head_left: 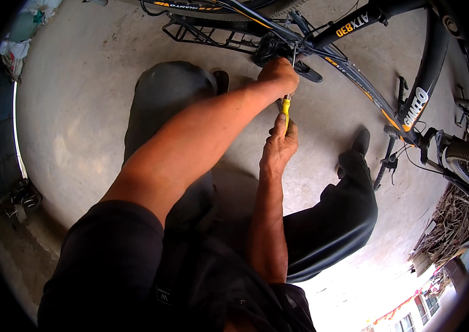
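Note:
My right hand is closed round the yellow handle of a screwdriver, with the thumb along the handle. The metal shaft points away from me, toward the crank area of a black bicycle with orange stripes. Close beside the shaft, my left hand is curled shut near the pedal and crank. Its fingertips are turned away, so what they grip is hidden. A black pedal or crank piece shows just right of that hand. The screwdriver's tip is too small to make out.
A black rear rack and a wheel lie at the top. Handlebars and the front wheel are at the right. My bent legs flank the work on a concrete floor. A pile of sticks stands far right.

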Demonstrator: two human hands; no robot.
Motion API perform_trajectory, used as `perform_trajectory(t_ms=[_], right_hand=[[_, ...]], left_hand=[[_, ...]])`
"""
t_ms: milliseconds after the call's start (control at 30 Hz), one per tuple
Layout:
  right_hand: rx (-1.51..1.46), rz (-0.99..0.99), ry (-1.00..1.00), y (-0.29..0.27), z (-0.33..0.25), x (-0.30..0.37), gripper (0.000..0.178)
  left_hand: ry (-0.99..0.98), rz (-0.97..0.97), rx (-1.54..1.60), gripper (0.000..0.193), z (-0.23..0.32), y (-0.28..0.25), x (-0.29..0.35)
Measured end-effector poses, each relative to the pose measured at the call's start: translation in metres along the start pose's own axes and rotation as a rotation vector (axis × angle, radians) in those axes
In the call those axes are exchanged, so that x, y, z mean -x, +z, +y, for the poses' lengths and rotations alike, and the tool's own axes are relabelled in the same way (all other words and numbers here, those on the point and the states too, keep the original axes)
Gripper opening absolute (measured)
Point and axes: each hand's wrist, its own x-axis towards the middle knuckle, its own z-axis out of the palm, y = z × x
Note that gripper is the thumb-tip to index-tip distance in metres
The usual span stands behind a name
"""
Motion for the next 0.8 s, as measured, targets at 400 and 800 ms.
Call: perform_trajectory(t_ms=[400,800], right_hand=[[-0.298,-0.146,0.331,-0.005,-0.02,0.003,0.037],[-0.843,-0.472,0.623,-0.019,-0.01,-0.005,0.044]], left_hand=[[-0.002,0.115,-0.049,0.027,-0.001,0.004,0.0],[0.079,0.249,-0.221,0.03,0.011,-0.003,0.023]])
